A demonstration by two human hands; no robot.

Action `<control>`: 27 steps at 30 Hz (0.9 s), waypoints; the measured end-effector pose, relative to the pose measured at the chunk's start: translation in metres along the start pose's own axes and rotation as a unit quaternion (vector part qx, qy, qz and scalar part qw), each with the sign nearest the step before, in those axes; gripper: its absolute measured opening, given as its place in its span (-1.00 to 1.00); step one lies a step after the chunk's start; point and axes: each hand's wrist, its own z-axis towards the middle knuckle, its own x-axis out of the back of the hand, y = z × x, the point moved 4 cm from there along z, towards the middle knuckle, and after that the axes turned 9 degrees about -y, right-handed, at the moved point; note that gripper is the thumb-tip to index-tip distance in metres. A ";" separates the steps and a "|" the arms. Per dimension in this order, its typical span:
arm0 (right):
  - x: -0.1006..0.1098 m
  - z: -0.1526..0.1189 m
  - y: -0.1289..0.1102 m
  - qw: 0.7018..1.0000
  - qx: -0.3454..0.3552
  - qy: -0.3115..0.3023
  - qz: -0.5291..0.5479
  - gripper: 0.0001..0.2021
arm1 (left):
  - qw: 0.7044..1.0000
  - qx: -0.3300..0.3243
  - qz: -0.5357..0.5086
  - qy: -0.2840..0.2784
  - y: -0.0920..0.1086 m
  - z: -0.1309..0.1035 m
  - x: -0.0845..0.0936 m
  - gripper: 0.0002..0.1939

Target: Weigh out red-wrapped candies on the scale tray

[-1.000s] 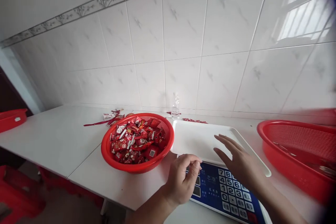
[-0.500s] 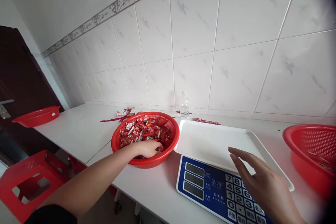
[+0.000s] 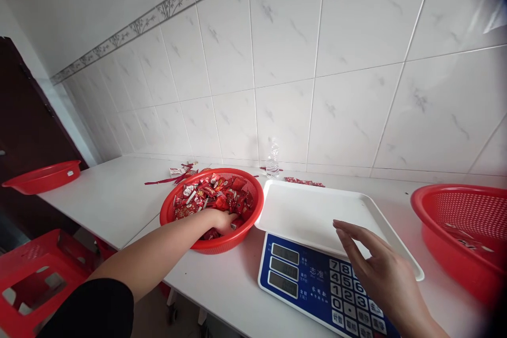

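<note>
My left hand point(image 3: 225, 221) reaches into a red plastic basket point(image 3: 166, 215) filled with small red-wrapped candies point(image 3: 212, 194). Its fingers are sunk among the wrappers near the basket's right side, so their grip is hidden. My right hand point(image 3: 380, 269) hovers over the keypad and near edge of a digital weighing scale point(image 3: 293, 290). Its thumb and fingers are stretched out with a gap between them, holding nothing. The scale's white tray point(image 3: 309, 211) carries nothing that I can see.
To the right stands another red basket point(image 3: 431, 222) with some wrapped pieces low inside. A clear bottle point(image 3: 272, 161) and red packaging point(image 3: 303, 182) lie along the tiled wall. A red basin point(image 3: 43, 177) and red stool point(image 3: 39, 269) are at the left.
The view has swung slightly right. My left hand has shifted a little within the candies, its fingers now less curled into view. My right hand keeps hovering over the scale.
</note>
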 end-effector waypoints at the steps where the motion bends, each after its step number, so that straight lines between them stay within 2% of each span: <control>1: 0.000 0.000 0.001 1.000 -0.001 -0.002 -0.001 -0.56 | 1.000 -0.007 -0.001 0.001 0.001 0.001 -0.001 -0.26; 8: -0.001 -0.001 0.005 1.000 -0.004 -0.017 -0.008 -0.60 | 0.997 -0.057 -0.052 0.024 0.006 -0.002 0.002 -0.45; 14: 0.002 0.002 -0.002 1.000 0.009 0.007 0.000 -0.59 | 0.988 -0.053 -0.146 0.017 -0.001 0.000 0.000 -0.63; 18: 0.004 0.001 -0.004 1.000 0.010 0.008 0.003 -0.59 | 0.984 -0.047 -0.169 0.020 -0.001 0.000 0.001 -0.69; 27: 0.002 0.001 -0.003 1.000 0.007 0.008 0.008 -0.59 | 0.992 -0.057 -0.110 -0.026 0.011 -0.005 0.002 -0.60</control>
